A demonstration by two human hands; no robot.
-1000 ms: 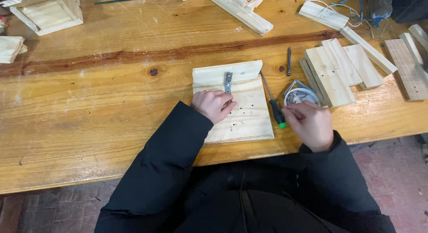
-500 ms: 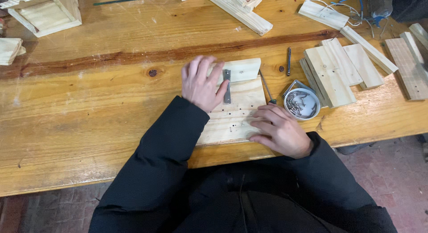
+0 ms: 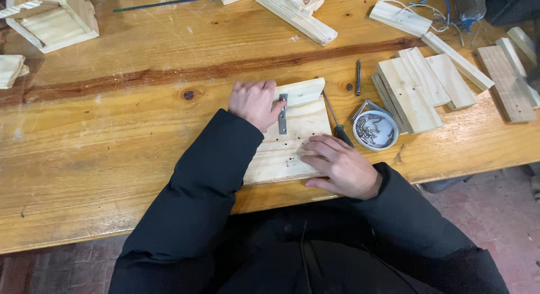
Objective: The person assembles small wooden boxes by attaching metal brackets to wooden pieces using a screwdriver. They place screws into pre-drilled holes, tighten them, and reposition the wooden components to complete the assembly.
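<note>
A long varnished wooden workbench (image 3: 112, 136) with a dark grain seam is seen, red brick floor (image 3: 495, 209) below its near edge. At centre a pale wooden board (image 3: 292, 142) with small holes lies flat, a metal strap plate (image 3: 283, 114) across its joint. The left hand (image 3: 254, 103) is laid at the board's eleven o'clock, fingers pressed together against the plate. The right hand (image 3: 340, 164) is spread flat at four o'clock. A screwdriver (image 3: 336, 122) and a round tin of screws (image 3: 376, 130) sit at three o'clock; stacked slats (image 3: 416, 86) at two. Bare bench is left at nine o'clock.
</note>
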